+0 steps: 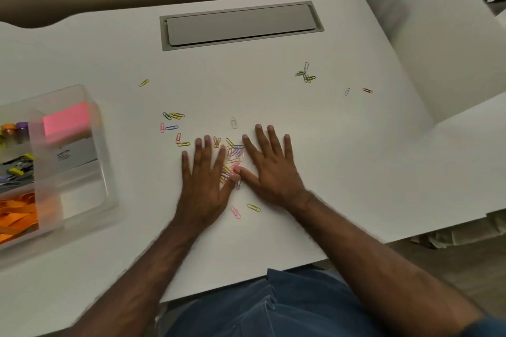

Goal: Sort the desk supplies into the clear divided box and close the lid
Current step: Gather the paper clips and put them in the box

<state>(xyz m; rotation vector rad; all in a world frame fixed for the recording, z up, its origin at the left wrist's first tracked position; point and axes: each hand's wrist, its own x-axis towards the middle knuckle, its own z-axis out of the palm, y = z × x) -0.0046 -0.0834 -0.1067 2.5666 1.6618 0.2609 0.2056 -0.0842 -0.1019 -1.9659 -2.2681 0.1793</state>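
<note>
- White desk (356,172) fills the view, with a grey cable-tray cover (241,24) set into its far side and a beige wall behind it.
- Left hand (204,186): palm down, fingers spread flat on the desk, gripping nothing.
- Right hand (271,169): palm down, fingers spread flat, gripping nothing. The two thumbs touch or nearly touch; which cannot be told.
- Main pile of coloured paper clips (234,154) lies between the two hands, partly under the inner fingers.
- Two loose clips (245,209) lie just below the thumbs, near the desk's front.
- Small scatter of clips (174,126) lies to the left of the left hand.
- Another cluster of clips (305,75) lies well apart, far right, with two single clips (357,91) beyond it.
- Clear divided box (104,161) stands at the left edge, lid not closed over it. Compartments hold a pink sticky-note pad (67,119), orange rubber bands (16,213), binder clips (19,165) and small capped items (15,128), blurred.
</note>
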